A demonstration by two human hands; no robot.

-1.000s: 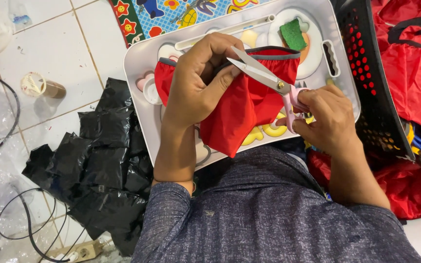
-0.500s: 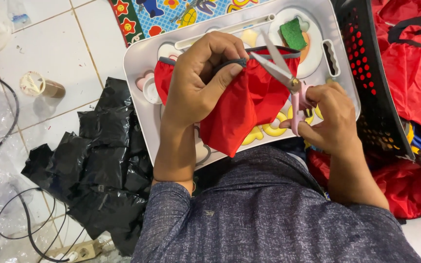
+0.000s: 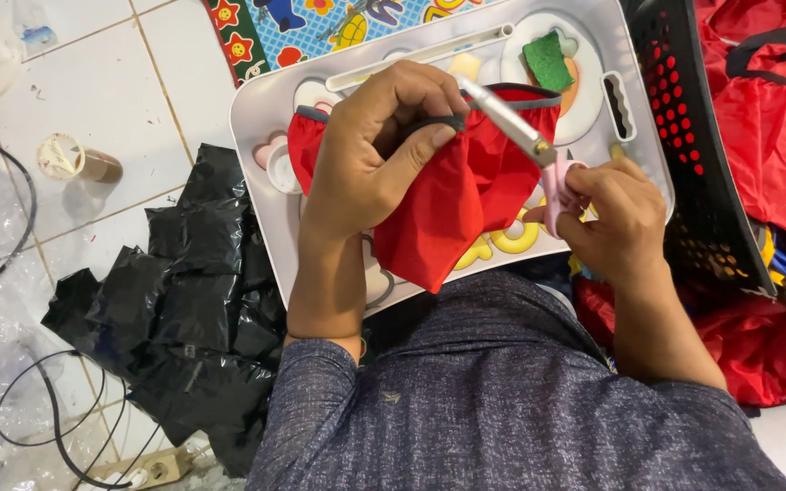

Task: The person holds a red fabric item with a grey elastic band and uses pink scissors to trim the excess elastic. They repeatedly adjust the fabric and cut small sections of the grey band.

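White tiled floor point(image 3: 75, 91) carries it all: white plastic tray point(image 3: 634, 136) under both hands, black plastic bags point(image 3: 184, 300) left of the left forearm, black basket point(image 3: 693, 155) right of the right hand.

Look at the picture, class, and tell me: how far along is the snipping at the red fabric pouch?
Done: uncertain; red fabric pieces lie beside the black plastic basket, cut or not. In hand: the left hand pinches the red fabric pouch by its dark trim, while the right hand aims pink-handled metal scissors there. Left: no snipped-off piece is visible over the white plastic tray.
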